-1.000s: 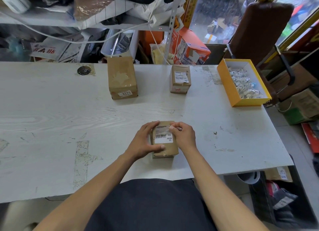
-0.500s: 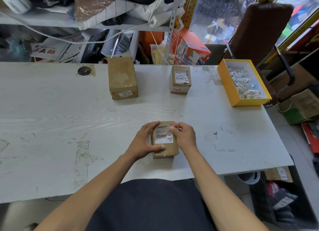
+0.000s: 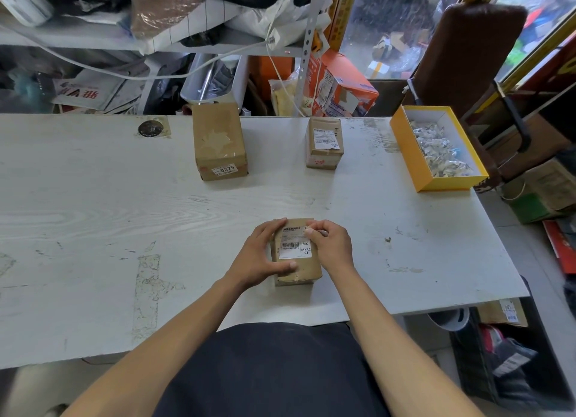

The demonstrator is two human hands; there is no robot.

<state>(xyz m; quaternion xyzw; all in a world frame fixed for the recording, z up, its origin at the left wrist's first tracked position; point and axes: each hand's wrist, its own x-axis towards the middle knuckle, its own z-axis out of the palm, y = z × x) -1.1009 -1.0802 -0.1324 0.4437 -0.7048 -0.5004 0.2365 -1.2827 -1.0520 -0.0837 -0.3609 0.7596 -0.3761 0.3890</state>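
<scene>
A small brown cardboard parcel (image 3: 301, 270) with a white barcode label (image 3: 294, 249) lies on the white table (image 3: 93, 217) near its front edge. My left hand (image 3: 260, 256) grips the parcel's left side, fingers over the far edge and thumb lying across its top. My right hand (image 3: 330, 243) rests against the parcel's right side, its curled fingers pinching at the label's upper right corner.
Two more brown parcels stand farther back: a larger one marked 0275 (image 3: 219, 141) and a smaller one (image 3: 324, 142). A yellow box (image 3: 408, 155) of crumpled silvery bits sits at the right edge. Cluttered shelves lie behind the table, boxes on the floor at right.
Both hands and the parcel stay almost where they were. My right fingers shift slightly at the label's corner.
</scene>
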